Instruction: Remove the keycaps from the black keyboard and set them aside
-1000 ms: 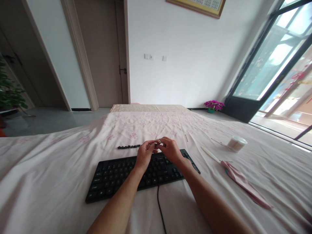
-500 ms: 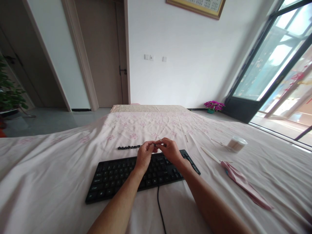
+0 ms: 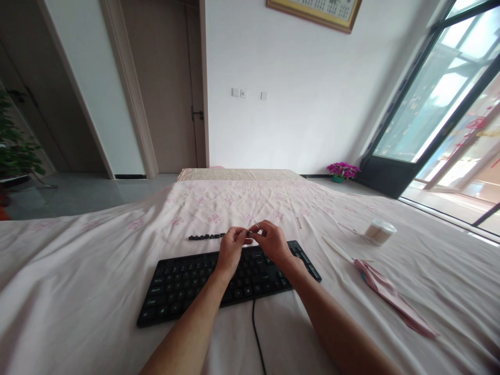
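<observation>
A black keyboard (image 3: 187, 284) lies on a pink flowered cloth (image 3: 78, 291), its cable running toward me. Both my hands hover over the keyboard's far edge, fingertips meeting. My left hand (image 3: 231, 250) is closed in a pinch on a small dark piece, probably a keycap. My right hand (image 3: 273, 240) is closed on a thin metal tool (image 3: 255, 224) whose tip points at that piece. A row of removed black keycaps (image 3: 206, 236) lies on the cloth just beyond the keyboard, left of my hands.
To the right lie a round tub of cotton swabs (image 3: 378, 230), a few loose swabs (image 3: 347, 227), a long thin white stick (image 3: 336, 248) and a folded pink cloth (image 3: 392, 294). A door, a flower pot (image 3: 342, 170) and a glass sliding door stand beyond.
My hands have barely moved; the fingers shifted slightly around the small piece and the tool. The view tilted a little.
</observation>
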Demonstrator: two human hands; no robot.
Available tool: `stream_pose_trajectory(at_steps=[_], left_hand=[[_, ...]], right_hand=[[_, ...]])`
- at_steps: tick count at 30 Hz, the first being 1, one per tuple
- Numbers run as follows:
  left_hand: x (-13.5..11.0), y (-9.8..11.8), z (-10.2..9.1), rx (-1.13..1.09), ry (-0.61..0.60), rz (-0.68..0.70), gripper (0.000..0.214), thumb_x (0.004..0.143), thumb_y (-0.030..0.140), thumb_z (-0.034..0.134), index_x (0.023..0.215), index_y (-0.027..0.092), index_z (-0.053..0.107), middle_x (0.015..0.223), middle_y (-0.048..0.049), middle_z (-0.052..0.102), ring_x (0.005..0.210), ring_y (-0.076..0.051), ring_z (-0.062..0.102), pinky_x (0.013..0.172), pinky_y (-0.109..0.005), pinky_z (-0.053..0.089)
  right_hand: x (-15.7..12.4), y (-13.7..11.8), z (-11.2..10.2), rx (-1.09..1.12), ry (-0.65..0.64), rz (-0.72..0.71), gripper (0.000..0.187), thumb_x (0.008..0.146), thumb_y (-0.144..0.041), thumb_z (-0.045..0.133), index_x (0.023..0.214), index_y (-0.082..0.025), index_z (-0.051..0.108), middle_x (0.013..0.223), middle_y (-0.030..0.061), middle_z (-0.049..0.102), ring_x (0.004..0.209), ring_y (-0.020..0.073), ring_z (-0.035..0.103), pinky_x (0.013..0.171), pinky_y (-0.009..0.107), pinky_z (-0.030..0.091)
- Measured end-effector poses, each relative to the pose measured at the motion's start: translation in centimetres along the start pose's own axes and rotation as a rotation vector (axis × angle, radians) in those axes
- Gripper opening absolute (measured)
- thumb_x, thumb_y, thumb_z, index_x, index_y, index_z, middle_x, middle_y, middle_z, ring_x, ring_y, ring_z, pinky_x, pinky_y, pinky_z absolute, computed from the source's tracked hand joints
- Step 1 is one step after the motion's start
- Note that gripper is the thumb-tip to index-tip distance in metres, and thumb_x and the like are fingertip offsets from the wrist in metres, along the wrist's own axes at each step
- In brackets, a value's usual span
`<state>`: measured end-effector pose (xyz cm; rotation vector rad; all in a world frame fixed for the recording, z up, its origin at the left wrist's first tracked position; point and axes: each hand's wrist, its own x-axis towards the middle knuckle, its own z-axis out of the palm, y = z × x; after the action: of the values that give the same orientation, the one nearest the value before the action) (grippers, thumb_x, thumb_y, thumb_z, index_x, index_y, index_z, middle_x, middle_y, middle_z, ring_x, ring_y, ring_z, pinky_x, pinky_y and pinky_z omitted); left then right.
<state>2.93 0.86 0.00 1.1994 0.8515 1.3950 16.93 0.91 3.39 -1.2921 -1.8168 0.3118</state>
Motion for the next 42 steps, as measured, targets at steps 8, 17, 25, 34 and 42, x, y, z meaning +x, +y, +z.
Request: stream_pose_trajectory(at_steps=[8,17,25,34,42], left_hand=[[-0.02,-0.03,0.06,0.0,0.014,0.003,0.031,0.079,0.04,0.063,0.095,0.015,0.053,0.084,-0.0069,0.069,0.073,-0.019,0.069,0.07,-0.028,0.05],[-0.2,0.35,0.01,0.036,-0.016,0.0,0.036,0.081,0.04,0.06,0.106,0.015,0.053,0.086,-0.0078,0.07,0.073,-0.019,0.069,0.072,-0.028,0.05],[-0.15,0.36,-0.08,0.052,-0.021,0.011,0.033,0.081,0.042,0.058,0.098,0.014,0.06,0.084,-0.0077,0.071,0.069,-0.018,0.069,0.065,-0.026,0.051],[-0.1,-0.12,-0.17,0.078,0.046,0.003,0.033,0.081,0.045,0.058,0.094,0.015,0.058,0.081,-0.0074,0.07,0.064,-0.018,0.069,0.062,-0.026,0.05],[-0.1,0.09,-0.19,0.074,0.045,-0.003,0.033,0.08,0.045,0.059,0.093,0.015,0.059,0.081,-0.0072,0.071,0.062,-0.018,0.068,0.062,-0.026,0.05]], right_hand=[[-0.02,0.02,-0.03,-0.028,-0.03,-0.054,0.018,0.079,-0.019,0.062,0.093,-0.022,0.072,0.08,0.0007,0.065,0.069,0.0126,0.057,0.064,0.023,0.042],[-0.17,0.02,-0.04,-0.082,-0.04,-0.098,0.019,0.089,-0.027,0.053,0.087,-0.022,0.071,0.081,0.0027,0.064,0.074,0.014,0.059,0.068,0.023,0.042],[-0.18,0.19,-0.09,-0.137,-0.076,-0.08,0.028,0.091,-0.031,0.05,0.072,-0.018,0.065,0.073,0.0018,0.06,0.067,0.0125,0.056,0.064,0.022,0.04],[-0.19,0.18,-0.03,-0.074,-0.105,-0.103,0.02,0.089,-0.028,0.052,0.08,-0.019,0.069,0.075,0.0012,0.061,0.069,0.0124,0.056,0.064,0.022,0.039],[-0.11,0.38,0.01,-0.053,-0.121,-0.089,0.021,0.089,-0.029,0.052,0.084,-0.02,0.071,0.077,0.002,0.063,0.072,0.0135,0.058,0.068,0.023,0.041]])
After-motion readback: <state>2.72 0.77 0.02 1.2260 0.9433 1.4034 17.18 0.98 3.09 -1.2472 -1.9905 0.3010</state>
